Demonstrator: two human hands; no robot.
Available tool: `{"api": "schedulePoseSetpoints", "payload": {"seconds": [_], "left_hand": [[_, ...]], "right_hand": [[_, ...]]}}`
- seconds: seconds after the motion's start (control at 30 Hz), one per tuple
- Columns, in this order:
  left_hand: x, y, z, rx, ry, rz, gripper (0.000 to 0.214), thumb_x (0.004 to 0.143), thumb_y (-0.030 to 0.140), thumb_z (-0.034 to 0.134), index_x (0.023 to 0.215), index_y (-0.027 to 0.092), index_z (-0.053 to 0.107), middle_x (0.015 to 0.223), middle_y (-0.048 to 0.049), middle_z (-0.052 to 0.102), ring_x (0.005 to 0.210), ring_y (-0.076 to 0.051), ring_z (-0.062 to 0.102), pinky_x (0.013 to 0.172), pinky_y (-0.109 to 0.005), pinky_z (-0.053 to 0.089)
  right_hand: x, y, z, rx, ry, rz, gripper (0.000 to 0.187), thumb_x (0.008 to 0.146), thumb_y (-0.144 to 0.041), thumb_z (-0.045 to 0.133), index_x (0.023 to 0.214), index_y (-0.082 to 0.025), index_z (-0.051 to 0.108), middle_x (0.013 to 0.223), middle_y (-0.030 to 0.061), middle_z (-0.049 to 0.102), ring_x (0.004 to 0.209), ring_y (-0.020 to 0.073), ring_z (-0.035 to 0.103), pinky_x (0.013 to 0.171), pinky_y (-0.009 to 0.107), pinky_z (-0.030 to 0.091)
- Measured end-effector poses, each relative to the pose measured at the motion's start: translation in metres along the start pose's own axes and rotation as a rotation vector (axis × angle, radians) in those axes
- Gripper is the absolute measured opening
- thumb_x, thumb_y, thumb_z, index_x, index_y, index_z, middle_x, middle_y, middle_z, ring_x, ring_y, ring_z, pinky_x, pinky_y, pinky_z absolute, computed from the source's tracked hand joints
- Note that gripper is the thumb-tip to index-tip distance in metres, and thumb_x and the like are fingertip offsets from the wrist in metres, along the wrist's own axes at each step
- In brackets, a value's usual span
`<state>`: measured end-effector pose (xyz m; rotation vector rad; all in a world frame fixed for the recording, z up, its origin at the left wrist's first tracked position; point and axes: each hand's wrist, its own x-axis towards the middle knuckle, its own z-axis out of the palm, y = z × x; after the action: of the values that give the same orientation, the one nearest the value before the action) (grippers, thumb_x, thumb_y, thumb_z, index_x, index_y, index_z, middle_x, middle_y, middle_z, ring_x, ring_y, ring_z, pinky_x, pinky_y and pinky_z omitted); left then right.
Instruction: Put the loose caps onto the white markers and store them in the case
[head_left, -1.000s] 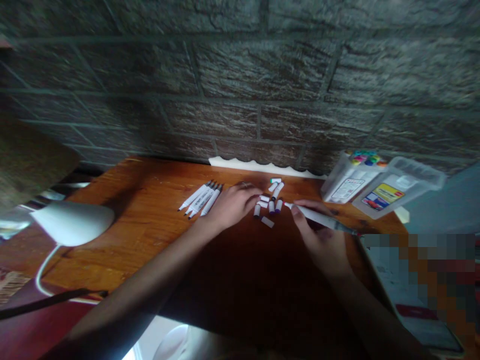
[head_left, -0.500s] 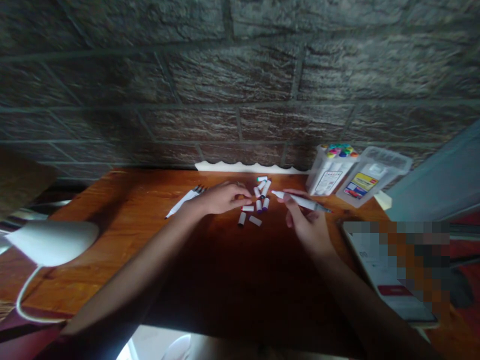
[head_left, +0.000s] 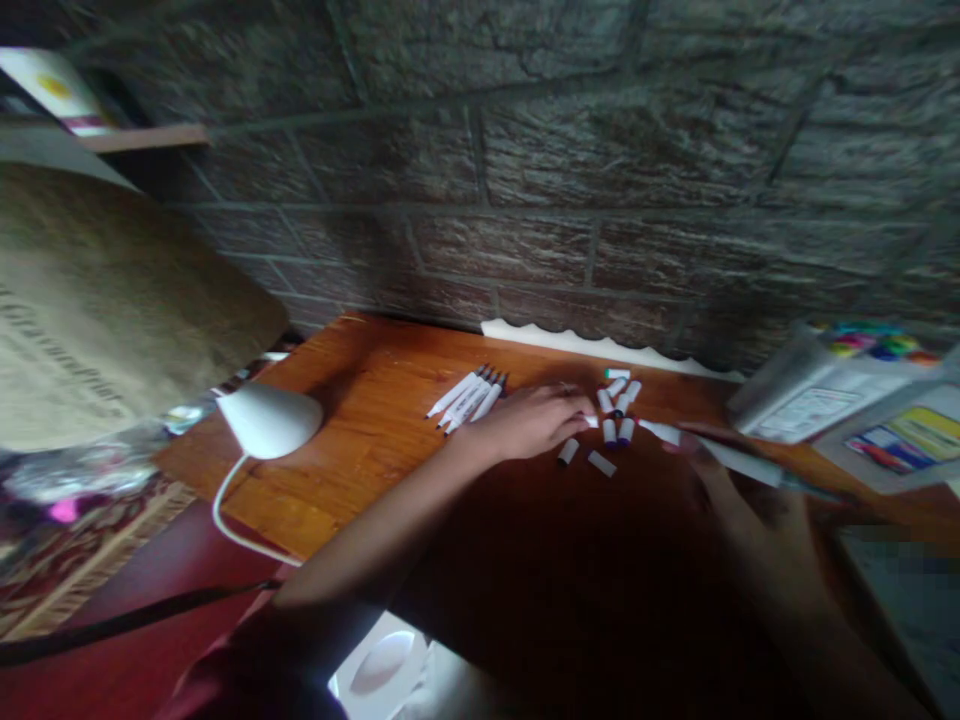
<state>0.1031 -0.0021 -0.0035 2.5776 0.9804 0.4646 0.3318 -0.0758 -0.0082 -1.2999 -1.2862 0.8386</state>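
Head view: right hand [head_left: 750,500] closed on a white marker [head_left: 739,462], nib pointing right, nearly level.

A dark, grey-brown brick wall [head_left: 570,170] is filling the far side, with a white scalloped strip [head_left: 600,343] running along its foot behind the orange-brown wooden desk [head_left: 322,400]. A white domed lamp [head_left: 268,420] is sitting near the desk's left end, its cord [head_left: 232,525] curving toward the near edge. Further left, a tan printed sack [head_left: 105,310] is showing below a wooden shelf [head_left: 142,137], and a patterned rug [head_left: 90,570] is lying beside the dark red floor [head_left: 142,570].
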Motion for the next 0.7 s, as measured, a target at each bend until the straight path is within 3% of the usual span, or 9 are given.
{"api": "schedulePoseSetpoints", "payload": {"seconds": [0.23, 0.4, 0.7], "left_hand": [[-0.018, 0.03, 0.02, -0.443, 0.161, -0.012, 0.028, 0.101, 0.031, 0.049, 0.117, 0.014, 0.064, 0.11, -0.0077, 0.073, 0.097, -0.015, 0.068, 0.086, -0.023, 0.049], [-0.022, 0.032, 0.022, -0.544, 0.169, -0.025, 0.026, 0.097, 0.03, 0.056, 0.115, 0.014, 0.068, 0.108, -0.0072, 0.074, 0.088, -0.014, 0.067, 0.08, -0.022, 0.049], [-0.021, 0.03, 0.026, -0.619, 0.275, -0.091, 0.023, 0.093, 0.028, 0.063, 0.11, 0.014, 0.07, 0.1, -0.0057, 0.075, 0.083, -0.014, 0.067, 0.073, -0.022, 0.049]], "right_hand": [[-0.011, -0.017, 0.001, -0.129, -0.008, 0.053, 0.034, 0.073, -0.052, 0.071, 0.08, -0.019, 0.069, 0.053, 0.0004, 0.06, 0.045, 0.0155, 0.054, 0.041, 0.026, 0.045], [-0.012, -0.009, -0.003, -0.117, 0.07, 0.137, 0.038, 0.073, -0.057, 0.074, 0.082, -0.019, 0.073, 0.059, 0.0017, 0.065, 0.05, 0.015, 0.056, 0.044, 0.025, 0.045], [-0.007, -0.004, -0.001, 0.005, 0.08, 0.006, 0.026, 0.079, -0.046, 0.076, 0.079, -0.02, 0.074, 0.067, 0.0026, 0.07, 0.059, 0.0145, 0.065, 0.053, 0.023, 0.052]]}}
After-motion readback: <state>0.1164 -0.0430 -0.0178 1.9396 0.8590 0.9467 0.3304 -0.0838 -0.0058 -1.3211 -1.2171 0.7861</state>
